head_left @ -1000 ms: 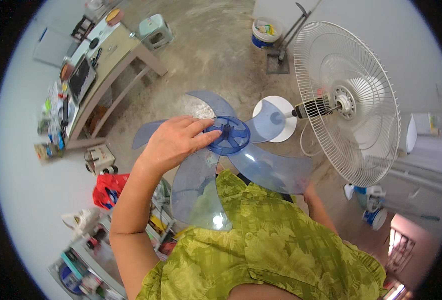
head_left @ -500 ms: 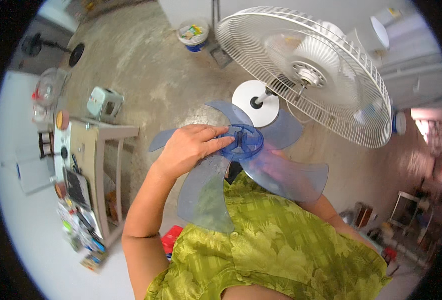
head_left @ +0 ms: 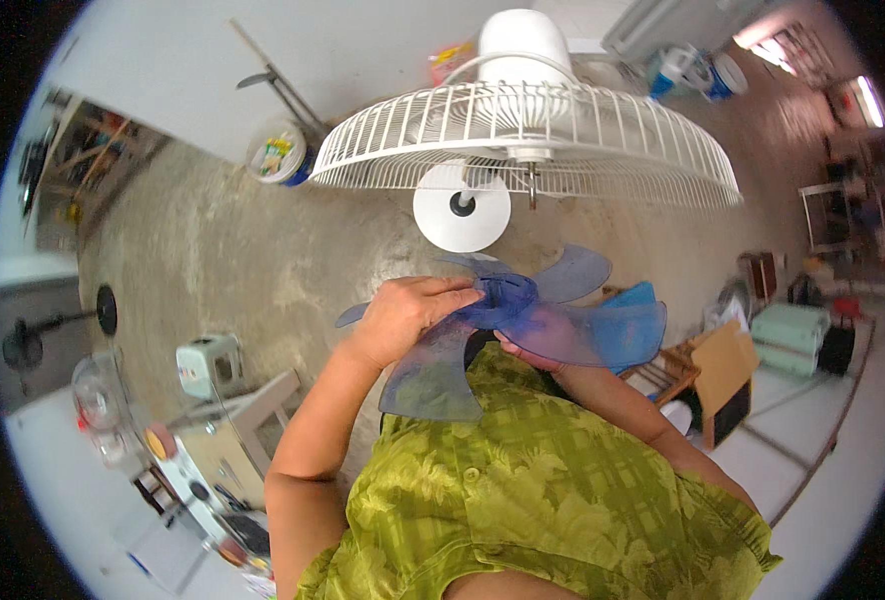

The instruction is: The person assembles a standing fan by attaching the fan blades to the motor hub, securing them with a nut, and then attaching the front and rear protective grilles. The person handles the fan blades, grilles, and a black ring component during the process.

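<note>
A translucent blue fan blade (head_left: 588, 335) is held at chest height, its hub facing up and away from me. My left hand (head_left: 410, 312) grips the left rim of the hub, its fingertips on the edge. Under the blade, my right hand (head_left: 543, 338) shows partly through the plastic and supports it near the hub; some fingers are hidden. Just beyond stands a white pedestal fan (head_left: 525, 50) with its wire rear guard (head_left: 643, 140) and bare metal shaft (head_left: 533, 185). The blade and the shaft are apart. Its round white base (head_left: 443, 232) rests on the floor.
A bucket (head_left: 281, 155) stands by the wall at far left. Nearer on the left are a pale green boxy appliance (head_left: 210, 366) and a table (head_left: 213, 455) bearing several items. To the right lie a cardboard piece (head_left: 725, 362) and light green cases (head_left: 791, 335).
My view has turned right, so the fan's guard now appears edge-on and nearly level above the blade. The blade looks flatter and sits slightly lower. Both hands keep hold of it.
</note>
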Demonstrator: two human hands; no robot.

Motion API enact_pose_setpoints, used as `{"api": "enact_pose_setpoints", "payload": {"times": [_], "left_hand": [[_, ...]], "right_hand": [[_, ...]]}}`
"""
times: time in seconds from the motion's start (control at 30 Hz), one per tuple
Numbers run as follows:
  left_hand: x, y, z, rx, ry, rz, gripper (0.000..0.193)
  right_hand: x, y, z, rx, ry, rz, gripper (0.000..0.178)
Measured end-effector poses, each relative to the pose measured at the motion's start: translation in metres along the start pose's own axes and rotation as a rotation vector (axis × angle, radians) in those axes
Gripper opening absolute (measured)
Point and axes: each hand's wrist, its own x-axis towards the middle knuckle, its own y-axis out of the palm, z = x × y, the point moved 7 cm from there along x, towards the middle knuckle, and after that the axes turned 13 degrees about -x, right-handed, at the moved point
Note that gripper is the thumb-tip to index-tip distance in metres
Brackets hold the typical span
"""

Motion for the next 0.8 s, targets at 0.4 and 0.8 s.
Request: {"api": "enact_pose_setpoints", "payload": {"times": [0.4,0.8], "left_hand": [[-0.027,0.005,-0.015,-0.129,0.186,0.345,0.035],[-0.058,0.014,-0.053,-0.093,0.412,0.588,0.053]], "right_hand": [[-0.018,0.038,-0.097,0.439,-0.575,-0.345,0.036],[-0.046,0.064,-0.138,0.369,-0.827,-0.681,0.037]]}}
